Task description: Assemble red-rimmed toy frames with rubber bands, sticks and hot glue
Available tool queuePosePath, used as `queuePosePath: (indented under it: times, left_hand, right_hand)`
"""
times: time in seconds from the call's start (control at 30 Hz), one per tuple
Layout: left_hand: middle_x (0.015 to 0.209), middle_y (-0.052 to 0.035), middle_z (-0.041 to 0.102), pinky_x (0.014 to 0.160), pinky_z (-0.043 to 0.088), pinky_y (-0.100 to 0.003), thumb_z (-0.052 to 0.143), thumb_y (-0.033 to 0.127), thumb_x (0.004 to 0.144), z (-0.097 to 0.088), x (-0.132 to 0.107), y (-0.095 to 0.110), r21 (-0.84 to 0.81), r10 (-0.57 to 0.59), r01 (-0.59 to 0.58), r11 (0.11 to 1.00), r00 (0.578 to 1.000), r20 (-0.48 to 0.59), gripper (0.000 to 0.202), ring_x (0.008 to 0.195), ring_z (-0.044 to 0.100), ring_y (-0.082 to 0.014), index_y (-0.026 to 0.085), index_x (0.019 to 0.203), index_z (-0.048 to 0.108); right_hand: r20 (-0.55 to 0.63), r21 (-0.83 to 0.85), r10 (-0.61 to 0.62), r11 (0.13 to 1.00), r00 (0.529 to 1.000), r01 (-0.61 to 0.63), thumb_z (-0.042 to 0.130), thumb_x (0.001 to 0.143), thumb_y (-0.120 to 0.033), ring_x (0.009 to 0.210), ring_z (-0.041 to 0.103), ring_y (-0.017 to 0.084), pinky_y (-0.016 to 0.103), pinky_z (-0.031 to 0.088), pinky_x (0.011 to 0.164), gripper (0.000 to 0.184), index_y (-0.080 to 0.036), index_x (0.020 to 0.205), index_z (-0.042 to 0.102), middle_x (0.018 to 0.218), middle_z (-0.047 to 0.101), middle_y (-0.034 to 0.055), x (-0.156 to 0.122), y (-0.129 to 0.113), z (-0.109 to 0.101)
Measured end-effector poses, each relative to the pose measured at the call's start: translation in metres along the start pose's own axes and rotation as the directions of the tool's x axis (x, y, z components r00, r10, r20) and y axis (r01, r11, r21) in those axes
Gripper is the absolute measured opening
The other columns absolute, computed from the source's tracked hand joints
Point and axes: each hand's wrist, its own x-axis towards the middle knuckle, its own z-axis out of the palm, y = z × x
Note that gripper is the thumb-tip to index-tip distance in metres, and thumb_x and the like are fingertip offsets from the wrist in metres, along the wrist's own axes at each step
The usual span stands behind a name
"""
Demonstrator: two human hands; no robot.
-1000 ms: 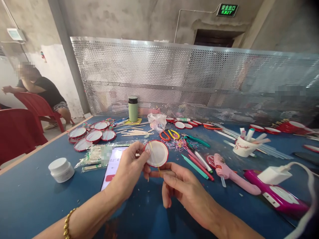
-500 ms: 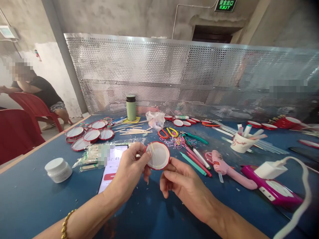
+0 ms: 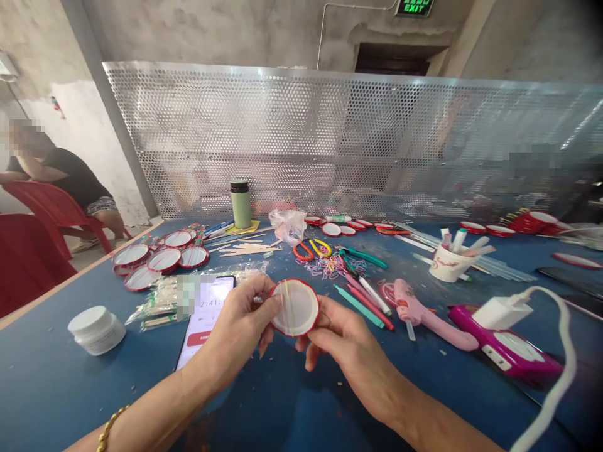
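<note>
A small round red-rimmed disc (image 3: 301, 309) with a pale, drum-like face is held over the table between my hands. My left hand (image 3: 257, 311) pinches its left edge, thumb on the face. At the lower right rim is my right hand (image 3: 336, 329), thumb and fingers closed on it; the fingertips behind the disc are hidden. A thin yellowish line runs across the face near my left thumb. Similar red-rimmed discs (image 3: 164, 259) lie heaped at the left. A lit phone (image 3: 206, 317) lies partly under my left forearm.
A white jar (image 3: 97, 331) stands at left. Scissors (image 3: 313, 250), pens (image 3: 365, 301) and pliers (image 3: 362, 257) lie beyond my hands. At right are a pink glue gun (image 3: 424, 317), a purple power strip (image 3: 509, 348) with a white cable, and a paper cup (image 3: 450, 260) of markers. A perforated metal screen (image 3: 301, 138) stands behind.
The disc has come slightly lower and tips more toward me. My right hand has moved in closer against its lower right rim. The whole view has shifted slightly.
</note>
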Motion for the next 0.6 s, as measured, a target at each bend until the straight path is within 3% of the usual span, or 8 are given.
queuePosePath:
  times: [0.13, 0.37, 0.6]
  left_hand:
    - [0.050, 0.0057, 0.049, 0.035, 0.030, -0.016, 0.056, 0.037, 0.084, -0.0006, 0.0017, -0.0023, 0.015, -0.015, 0.015, 1.000, 1.000, -0.005, 0.022, 0.035, 0.038, -0.0057, 0.018, 0.078, 0.048]
    - [0.055, 0.0043, 0.051, 0.035, 0.039, -0.019, 0.059, 0.038, 0.082, 0.0012, 0.0038, -0.0050, -0.075, -0.005, 0.003, 0.997, 1.000, -0.018, 0.023, 0.040, 0.046, -0.0086, 0.018, 0.079, 0.048]
    - [0.054, 0.0055, 0.049, 0.036, 0.036, -0.017, 0.058, 0.039, 0.084, -0.0002, 0.0037, -0.0047, -0.063, 0.018, -0.019, 0.998, 1.000, -0.026, 0.024, 0.039, 0.045, -0.0074, 0.018, 0.078, 0.049]
  right_hand:
    - [-0.023, -0.191, 0.020, 0.981, 1.000, -0.024, 0.049, 0.076, -0.014, 0.047, 0.051, 0.011, 0.023, 0.041, 0.048, 0.041, -0.016, 0.116, 0.057, 0.058, 0.060, -0.0042, -0.0010, 0.0006, -0.0020]
    - [0.071, -0.078, 0.083, 0.994, 0.994, -0.078, 0.047, 0.074, -0.017, 0.040, 0.052, 0.006, 0.021, 0.038, 0.042, 0.027, -0.017, 0.101, 0.053, 0.089, 0.072, 0.0049, -0.0029, 0.0013, 0.0021]
    - [0.113, -0.023, 0.101, 0.995, 0.988, -0.099, 0.049, 0.077, -0.019, 0.040, 0.060, 0.007, 0.021, 0.040, 0.043, 0.033, -0.018, 0.110, 0.053, 0.105, 0.072, 0.0091, -0.0022, 0.0023, 0.0008]
